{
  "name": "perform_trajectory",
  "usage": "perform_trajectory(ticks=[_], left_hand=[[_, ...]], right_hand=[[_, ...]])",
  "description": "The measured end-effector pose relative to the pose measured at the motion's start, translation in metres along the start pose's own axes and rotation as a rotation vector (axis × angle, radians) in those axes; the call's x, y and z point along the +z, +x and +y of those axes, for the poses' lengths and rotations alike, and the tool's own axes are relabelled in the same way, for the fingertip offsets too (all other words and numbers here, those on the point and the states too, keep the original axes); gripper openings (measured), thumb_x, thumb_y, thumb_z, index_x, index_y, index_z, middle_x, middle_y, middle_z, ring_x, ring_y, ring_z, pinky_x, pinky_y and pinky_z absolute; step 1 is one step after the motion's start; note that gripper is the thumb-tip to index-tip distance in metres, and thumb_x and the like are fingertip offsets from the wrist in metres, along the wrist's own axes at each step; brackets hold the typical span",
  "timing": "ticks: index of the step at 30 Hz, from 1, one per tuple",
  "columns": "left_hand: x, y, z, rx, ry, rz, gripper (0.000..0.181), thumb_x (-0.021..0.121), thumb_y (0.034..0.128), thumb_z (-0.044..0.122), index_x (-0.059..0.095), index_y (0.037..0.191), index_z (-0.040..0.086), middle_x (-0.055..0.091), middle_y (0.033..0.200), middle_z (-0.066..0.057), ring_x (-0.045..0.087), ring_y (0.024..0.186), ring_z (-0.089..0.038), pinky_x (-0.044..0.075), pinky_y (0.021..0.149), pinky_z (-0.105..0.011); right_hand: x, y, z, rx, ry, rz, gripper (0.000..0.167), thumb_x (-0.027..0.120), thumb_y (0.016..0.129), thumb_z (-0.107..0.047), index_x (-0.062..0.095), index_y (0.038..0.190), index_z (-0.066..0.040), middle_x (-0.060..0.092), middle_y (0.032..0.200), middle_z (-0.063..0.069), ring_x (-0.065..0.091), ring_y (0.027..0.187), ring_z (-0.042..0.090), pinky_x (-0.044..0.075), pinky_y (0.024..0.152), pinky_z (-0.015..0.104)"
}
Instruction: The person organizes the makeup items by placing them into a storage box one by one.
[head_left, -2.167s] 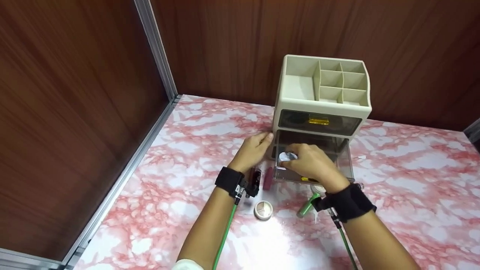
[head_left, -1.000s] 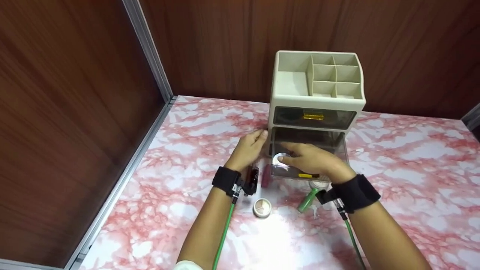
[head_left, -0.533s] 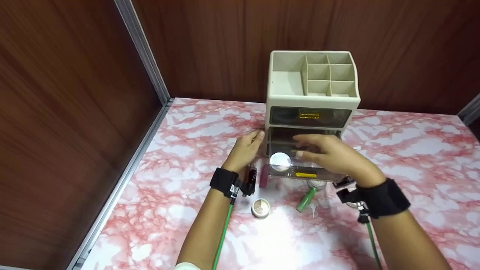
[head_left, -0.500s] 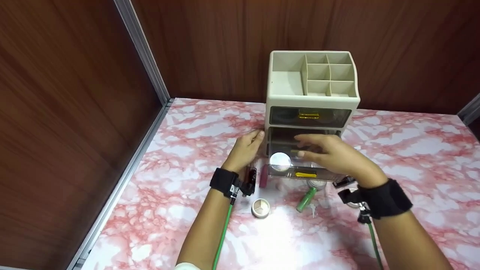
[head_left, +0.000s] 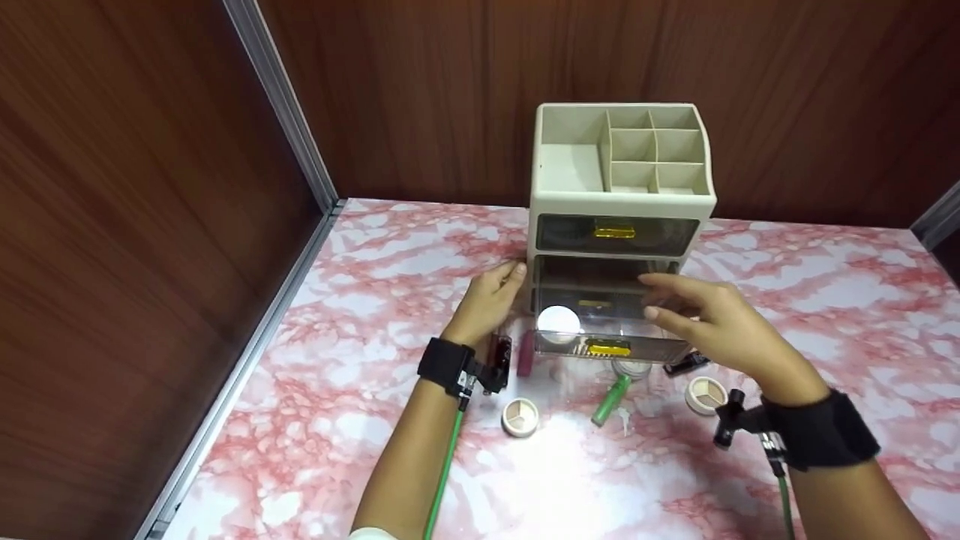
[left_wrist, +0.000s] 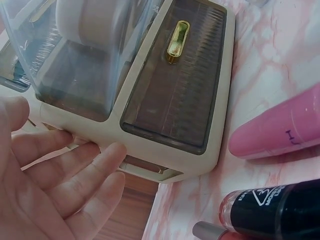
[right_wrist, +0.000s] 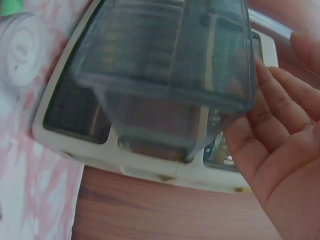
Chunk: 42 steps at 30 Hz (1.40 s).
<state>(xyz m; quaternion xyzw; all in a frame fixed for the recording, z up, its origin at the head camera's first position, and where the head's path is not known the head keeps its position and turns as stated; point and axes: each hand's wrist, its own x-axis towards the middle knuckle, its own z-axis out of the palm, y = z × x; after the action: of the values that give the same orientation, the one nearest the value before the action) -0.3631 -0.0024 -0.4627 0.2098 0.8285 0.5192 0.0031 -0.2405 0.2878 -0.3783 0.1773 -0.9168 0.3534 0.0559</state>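
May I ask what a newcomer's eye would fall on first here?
Probably the cream organizer before the dark wood panel, its middle drawer pulled out with a round white item inside at the left. The left hand is at the organizer's left side, the right hand at the drawer's right. In front, a green tube catches the eye.

Head view: high, facing down-forward over table [head_left: 300,427]; wrist views: close, tilted, from opposite sides; both share organizer [head_left: 622,203].

Access to the drawer [head_left: 652,349]: we find room through its open top, right of the white disc [head_left: 559,324]; the right hand [head_left: 716,315] obstructs its right side, the left hand [head_left: 486,304] the organizer's [head_left: 622,201] left flank.
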Motion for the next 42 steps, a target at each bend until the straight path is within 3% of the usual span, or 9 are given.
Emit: perform_trajectory(ticks=[12,18,20,23,27,32,38,40,42], left_hand=[[0.0,0.0,0.0,0.013,-0.004,0.009,0.055,0.04,0.1044,0.042,0.051,0.139,0.002,0.052,0.139,-0.012,0.046,0.13,-0.019,0.034,0.107,-0.03],[0.0,0.0,0.0,0.02,0.009,0.021,0.052,0.04,0.1046,0.04,0.053,0.138,0.003,0.054,0.138,-0.008,0.047,0.128,-0.016,0.035,0.107,-0.028],[0.0,0.0,0.0,0.018,0.009,0.018,0.052,0.04,0.1047,0.04,0.053,0.139,0.003,0.054,0.138,-0.008,0.047,0.129,-0.016,0.034,0.107,-0.028],[0.0,-0.001,0.0,0.015,0.004,0.014,0.053,0.04,0.1047,0.04,0.052,0.139,0.002,0.053,0.139,-0.009,0.046,0.13,-0.017,0.034,0.107,-0.028],[0.0,0.0,0.0,0.02,0.0,0.012,0.052,0.041,0.1047,0.04,0.053,0.139,0.003,0.053,0.139,-0.01,0.046,0.129,-0.017,0.034,0.107,-0.028],[0.0,0.0,0.0,0.027,0.0,0.014,0.051,0.041,0.1045,0.041,0.055,0.138,0.005,0.055,0.137,-0.007,0.047,0.128,-0.015,0.035,0.106,-0.028],[0.0,0.0,-0.001,0.027,-0.01,0.013,0.051,0.041,0.1043,0.041,0.055,0.138,0.005,0.054,0.138,-0.007,0.047,0.128,-0.014,0.034,0.107,-0.027],[0.0,-0.001,-0.001,0.031,-0.008,0.014,0.05,0.041,0.1044,0.041,0.055,0.137,0.005,0.055,0.137,-0.007,0.048,0.127,-0.014,0.035,0.106,-0.027],[-0.001,-0.001,-0.002,0.035,-0.007,0.014,0.049,0.042,0.1045,0.04,0.056,0.137,0.005,0.056,0.136,-0.007,0.048,0.127,-0.014,0.035,0.106,-0.027]], right_hand=[[-0.002,-0.037,0.023,-0.023,0.009,0.241,0.043,0.069,0.09,-0.003,0.061,0.131,-0.009,0.071,0.097,0.006,0.062,0.081,0.001,0.046,0.072,0.009],[0.002,-0.048,0.038,-0.027,-0.11,0.324,0.051,0.071,0.088,-0.003,0.055,0.136,-0.006,0.069,0.097,0.007,0.06,0.079,-0.001,0.044,0.074,0.008],[0.003,-0.051,0.043,-0.018,-0.163,0.313,0.052,0.071,0.088,-0.005,0.054,0.137,-0.006,0.069,0.098,0.006,0.062,0.079,0.005,0.046,0.072,0.012],[0.008,-0.057,0.051,0.002,-0.234,0.278,0.054,0.07,0.088,-0.007,0.051,0.139,-0.005,0.068,0.099,0.008,0.065,0.079,0.019,0.052,0.072,0.03],[0.015,-0.064,0.06,0.031,-0.3,0.222,0.057,0.068,0.09,-0.01,0.046,0.142,-0.003,0.066,0.102,0.013,0.066,0.083,0.032,0.051,0.069,0.052],[0.022,-0.073,0.069,0.093,-0.365,0.146,0.061,0.068,0.091,-0.018,0.042,0.144,-0.003,0.066,0.107,0.018,0.066,0.088,0.037,0.05,0.068,0.056],[0.025,-0.077,0.078,0.255,-0.395,-0.075,0.072,0.062,0.095,-0.035,0.033,0.146,0.007,0.061,0.121,0.026,0.063,0.096,0.041,0.049,0.073,0.059],[0.026,-0.076,0.08,0.274,-0.395,-0.109,0.07,0.061,0.095,-0.037,0.036,0.144,0.006,0.062,0.119,0.024,0.064,0.094,0.04,0.05,0.072,0.058],[0.027,-0.076,0.081,0.273,-0.408,-0.114,0.064,0.062,0.094,-0.038,0.044,0.139,0.003,0.066,0.107,0.02,0.065,0.087,0.035,0.05,0.068,0.055]])
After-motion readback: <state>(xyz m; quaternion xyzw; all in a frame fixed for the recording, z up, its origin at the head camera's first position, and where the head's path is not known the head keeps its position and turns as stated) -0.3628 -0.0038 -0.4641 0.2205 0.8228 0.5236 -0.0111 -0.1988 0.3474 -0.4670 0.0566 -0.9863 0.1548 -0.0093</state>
